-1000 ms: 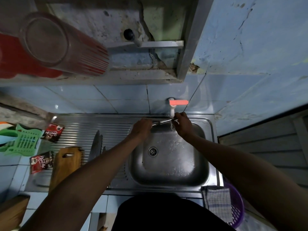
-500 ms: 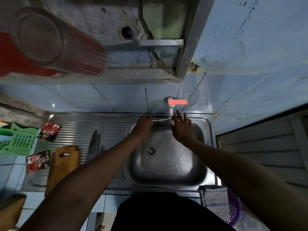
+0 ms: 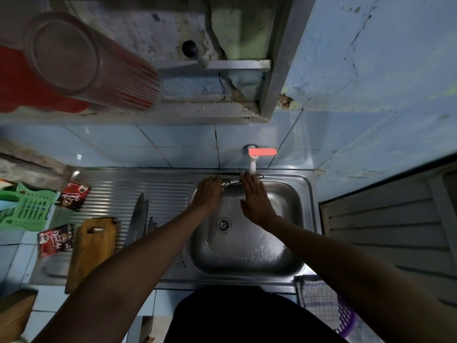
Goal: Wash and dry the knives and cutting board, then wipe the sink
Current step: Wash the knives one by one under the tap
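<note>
My left hand (image 3: pixel 209 193) grips the handle end of a metal knife (image 3: pixel 231 182) held level under the white tap with a red lever (image 3: pixel 257 155), over the steel sink basin (image 3: pixel 247 253). Straight fingers of my right hand (image 3: pixel 254 200) lie flat against the blade, whose tip (image 3: pixel 259 177) shows past them. Other knives (image 3: pixel 139 220) lie on the ribbed drainboard left of the basin. A wooden cutting board (image 3: pixel 90 251) lies beside them, nearer the front edge.
A green plastic basket (image 3: pixel 27 210) and two red sachets (image 3: pixel 71 196) sit at the left. A checked cloth (image 3: pixel 317 297) hangs over a purple basket (image 3: pixel 346 318) at the front right. A shelf with an upturned glass (image 3: pixel 86 60) juts out overhead.
My right hand has let go of the knife's far end and opened flat against the blade. My left hand keeps its grip on the handle.
</note>
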